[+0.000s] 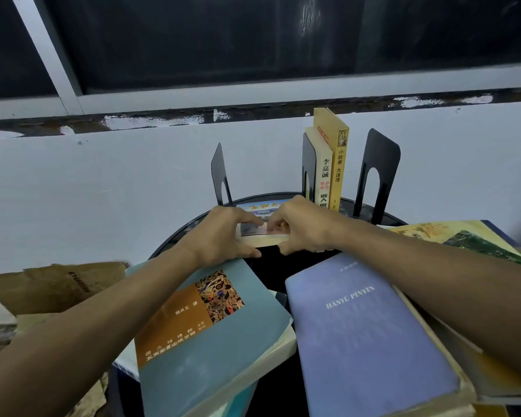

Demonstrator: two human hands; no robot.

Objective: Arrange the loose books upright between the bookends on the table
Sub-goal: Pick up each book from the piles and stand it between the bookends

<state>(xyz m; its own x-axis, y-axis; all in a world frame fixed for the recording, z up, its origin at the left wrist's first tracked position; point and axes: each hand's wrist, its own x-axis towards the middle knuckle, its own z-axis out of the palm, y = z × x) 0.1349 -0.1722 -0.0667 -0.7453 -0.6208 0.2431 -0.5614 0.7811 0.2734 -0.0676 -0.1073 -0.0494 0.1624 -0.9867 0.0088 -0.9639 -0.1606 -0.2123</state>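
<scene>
— Which parts are obscured?
— My left hand [223,236] and right hand [301,227] cover most of the flat book [262,209]; its title is blurred. My right hand also hides the foot of the cream upright book [324,176].
— And cropped?
— The purple book [367,341], by the lower edge.

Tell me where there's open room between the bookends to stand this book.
Widest: the slot between left bookend and middle bookend, bare but for the flat book. A narrow gap lies between the yellow book and right bookend. The front is crowded by the teal book and purple book.
</scene>
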